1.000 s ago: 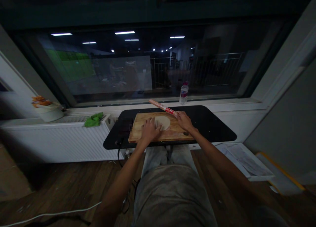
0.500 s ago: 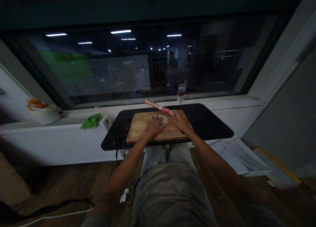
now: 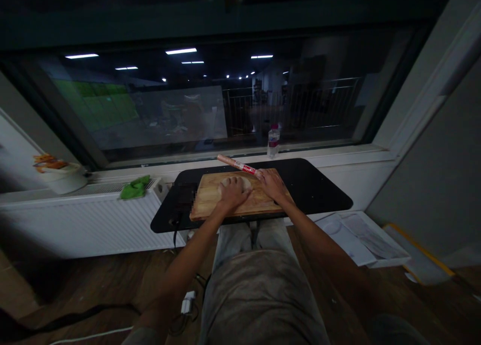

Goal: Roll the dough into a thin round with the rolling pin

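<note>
My left hand (image 3: pixel 232 191) lies with its fingers spread on a flat, pale piece of dough (image 3: pixel 247 183), covering much of it. The dough rests on a wooden cutting board (image 3: pixel 206 200). At the board's right side, my right hand (image 3: pixel 273 184) is closed round one end of a wooden rolling pin (image 3: pixel 236 164) with a red and white label. From that hand the pin slants up and left, over the board's far edge. A black table (image 3: pixel 319 185) carries the board.
A plastic water bottle (image 3: pixel 273 142) stands on the window sill behind the table. On the radiator (image 3: pixel 112 225) at left lie a green cloth (image 3: pixel 135 188) and a white bowl (image 3: pixel 67 179). A cable (image 3: pixel 176 235) hangs at the table's left edge. An open white box (image 3: pixel 387 257) sits low at right.
The whole view has shifted slightly. My left hand stays on the dough, with a small shift of its fingers, and my right hand still holds the rolling pin.
</note>
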### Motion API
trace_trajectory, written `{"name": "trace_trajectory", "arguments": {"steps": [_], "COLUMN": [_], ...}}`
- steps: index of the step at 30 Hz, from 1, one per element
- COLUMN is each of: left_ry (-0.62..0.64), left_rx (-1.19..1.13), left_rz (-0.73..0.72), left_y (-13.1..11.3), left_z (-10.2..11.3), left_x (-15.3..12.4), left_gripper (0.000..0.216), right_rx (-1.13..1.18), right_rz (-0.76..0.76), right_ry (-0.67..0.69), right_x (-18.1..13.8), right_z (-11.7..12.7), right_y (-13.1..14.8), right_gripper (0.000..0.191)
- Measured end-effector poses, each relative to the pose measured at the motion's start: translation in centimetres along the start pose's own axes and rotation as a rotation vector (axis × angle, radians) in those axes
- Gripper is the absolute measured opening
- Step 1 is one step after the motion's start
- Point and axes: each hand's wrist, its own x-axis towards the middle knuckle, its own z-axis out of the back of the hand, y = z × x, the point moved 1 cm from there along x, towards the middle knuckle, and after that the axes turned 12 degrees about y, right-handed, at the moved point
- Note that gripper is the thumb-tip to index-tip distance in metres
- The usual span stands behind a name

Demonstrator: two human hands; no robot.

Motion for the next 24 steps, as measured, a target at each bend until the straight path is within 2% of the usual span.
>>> {"name": "trace_trajectory", "arguments": {"steps": [2,4,8,12,16,19,22,24], "left_ry": [-0.001,0.016,0.022,0.015,0.092,0.108,0.027,-0.103], "left_rx": [-0.003,-0.012,-0.018,0.002,0.018,-0.04,-0.151,-0.229], "left_rz": [0.127,0.193,0.196,0.069,-0.207,-0.349,-0.434,-0.389], "left_y": [-1.8,-2.9,-2.9,-1.1,1.7,3.4,4.1,4.4], "left_z": [-0.3,-0.4,-0.6,-0.4,0.0,0.2,0.1,0.3], "left_x": [0.5,1.3,2.4,2.0,1.0,0.1,-0.7,-1.0], "left_gripper": [0.084,0.089,0.076,0.066,0.061,0.063,0.059,0.047], "right_rx": [0.003,0.008,0.014,0.008,0.025,0.023,0.015,0.006], "right_rz": [0.02,0.036,0.03,0.039,0.032,0.037,0.049,0.062], "right_ry": [-0.002,-0.007,-0.014,-0.007,-0.009,-0.022,-0.022,-0.021], "right_x": [0.1,0.2,0.3,0.2,0.0,0.0,0.0,0.0], "right_z": [-0.2,-0.4,-0.6,-0.4,-0.3,-0.3,-0.4,-0.5], "right_y": [-0.2,-0.3,-0.4,-0.3,-0.2,-0.2,-0.3,-0.3], "right_gripper": [0.044,0.044,0.043,0.045,0.046,0.046,0.046,0.047]}}
